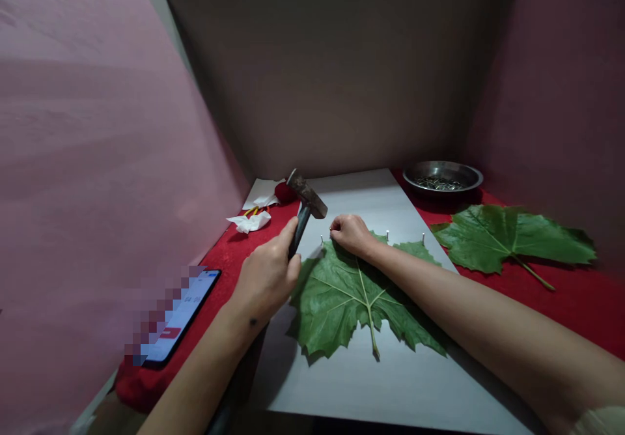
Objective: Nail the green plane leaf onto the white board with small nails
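Head view: the left hand grips the hammer by its handle, the shaft slanting up and right. Its head hangs just left of the right hand, which pinches a small nail at the top edge of the leaf on the grey board.

Bare forearms — pale sleeve at right elbow

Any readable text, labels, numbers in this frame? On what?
None readable.
Phone screen: faint marks and a red bar, too blurred to read, partly pixelated.
Hammer, bowl: no markings visible.
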Tool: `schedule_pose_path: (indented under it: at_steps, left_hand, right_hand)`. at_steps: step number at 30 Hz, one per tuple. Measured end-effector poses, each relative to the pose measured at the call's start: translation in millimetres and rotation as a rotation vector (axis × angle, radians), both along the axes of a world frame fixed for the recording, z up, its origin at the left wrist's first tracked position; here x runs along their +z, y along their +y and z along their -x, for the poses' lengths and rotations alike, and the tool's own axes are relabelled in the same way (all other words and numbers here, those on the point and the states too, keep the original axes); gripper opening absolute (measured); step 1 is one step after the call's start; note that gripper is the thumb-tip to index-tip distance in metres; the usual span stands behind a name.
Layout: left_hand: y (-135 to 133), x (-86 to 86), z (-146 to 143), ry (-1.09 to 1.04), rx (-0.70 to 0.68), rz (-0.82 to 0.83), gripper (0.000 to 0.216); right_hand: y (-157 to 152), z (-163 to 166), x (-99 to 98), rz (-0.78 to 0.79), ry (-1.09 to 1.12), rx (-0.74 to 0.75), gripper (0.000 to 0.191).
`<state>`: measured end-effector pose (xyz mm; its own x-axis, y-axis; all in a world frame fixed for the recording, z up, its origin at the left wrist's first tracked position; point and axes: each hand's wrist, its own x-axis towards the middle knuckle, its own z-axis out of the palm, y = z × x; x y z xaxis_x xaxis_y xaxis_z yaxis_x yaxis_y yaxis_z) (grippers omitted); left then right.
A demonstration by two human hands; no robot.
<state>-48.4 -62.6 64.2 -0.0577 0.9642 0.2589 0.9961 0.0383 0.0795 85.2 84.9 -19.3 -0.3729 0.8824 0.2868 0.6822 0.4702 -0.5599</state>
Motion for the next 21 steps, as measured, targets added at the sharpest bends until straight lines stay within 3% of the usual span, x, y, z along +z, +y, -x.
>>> schedule_pose_path:
  at_steps: [6, 10, 17, 21]
  left_hand:
    - [9.9, -12.2, 31.5, -0.123, 0.143, 0.002, 0.059]
    - [14.6, -21.9, 56.1, -0.136, 0.176, 0.014, 0.055]
    - [22.4, -38.8, 73.9, -0.582, 0.128, 0.163, 0.055]
    - [30.4, -51.5, 77.8, -0.473, 0.199, 0.166, 0.054]
  right_hand:
    - [-0.1, -2.3, 0.5, -0.010, 0.068, -0.010, 0.031]
    - [4.5, -4.8, 2.9, 0.024, 0.101, -0.002, 0.029]
    - [8.9, -8.8, 13.5, 0.071, 0.051, 0.017, 0.026]
    - [3.6, -7.7, 15.1, 0.009, -0.041, -0.022, 0.026]
